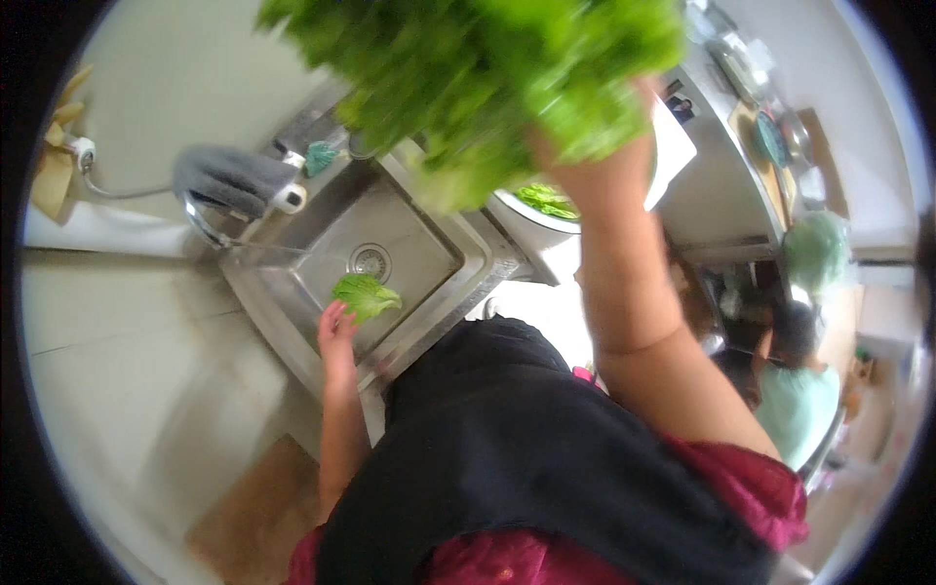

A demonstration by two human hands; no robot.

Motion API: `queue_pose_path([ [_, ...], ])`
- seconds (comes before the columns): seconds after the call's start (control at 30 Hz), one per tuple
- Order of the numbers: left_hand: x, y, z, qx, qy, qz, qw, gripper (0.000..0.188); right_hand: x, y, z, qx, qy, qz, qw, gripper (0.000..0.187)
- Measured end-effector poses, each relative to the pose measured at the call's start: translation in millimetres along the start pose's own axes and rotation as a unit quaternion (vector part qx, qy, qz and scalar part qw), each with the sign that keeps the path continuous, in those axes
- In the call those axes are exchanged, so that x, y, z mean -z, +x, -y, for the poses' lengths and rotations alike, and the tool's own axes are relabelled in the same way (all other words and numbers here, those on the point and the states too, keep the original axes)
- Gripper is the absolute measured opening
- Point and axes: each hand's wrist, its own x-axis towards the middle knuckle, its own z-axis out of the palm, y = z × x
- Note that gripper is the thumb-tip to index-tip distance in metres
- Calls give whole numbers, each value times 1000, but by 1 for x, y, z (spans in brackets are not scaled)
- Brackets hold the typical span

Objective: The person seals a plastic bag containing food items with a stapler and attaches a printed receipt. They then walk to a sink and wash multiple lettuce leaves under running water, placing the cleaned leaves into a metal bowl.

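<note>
A big bunch of leafy lettuce fills the top of the view, blurred by motion. My right hand is raised close to the camera and closed round it, with most of the fingers hidden by leaves. Over the steel sink, my left hand pinches the edge of a single green lettuce leaf. This leaf hangs in front of the drain. More green leaves lie in a white basin to the right of the sink, partly covered by my right arm.
A grey cloth hangs over the faucet at the sink's left. The shelf on the right carries dishes and a green bag. Another person in a light green top is at the far right. A brown mat lies at lower left.
</note>
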Motion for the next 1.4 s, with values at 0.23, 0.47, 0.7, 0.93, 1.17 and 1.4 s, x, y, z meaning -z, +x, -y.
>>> queue_pose_path([
  [0.23, 7, -12, -14, -21, 40, 17, 999, 39, -203, -267, -70, -314, -6, 611, 727, 27],
  [0.47, 23, -13, 8, 9, -7, -2, 1000, 39, -174, -116, -45, -252, 61, 270, 927, 32],
  [0.7, 19, -15, -13, 5, 14, 2, 1000, 38, -166, -89, -19, -130, 195, -31, 972, 62],
  [0.93, 5, -10, -33, 6, 23, 25, 999, 40, -207, -233, -48, -376, 43, 543, 750, 39],
  [1.17, 3, 4, -27, 19, -9, 15, 1000, 39, -19, -66, -87, -100, -34, 113, 988, 58],
  [1.4, 3, 48, 3, 23, 26, 46, 998, 39, 38, -111, -174, -290, -407, 342, 796, 81],
])
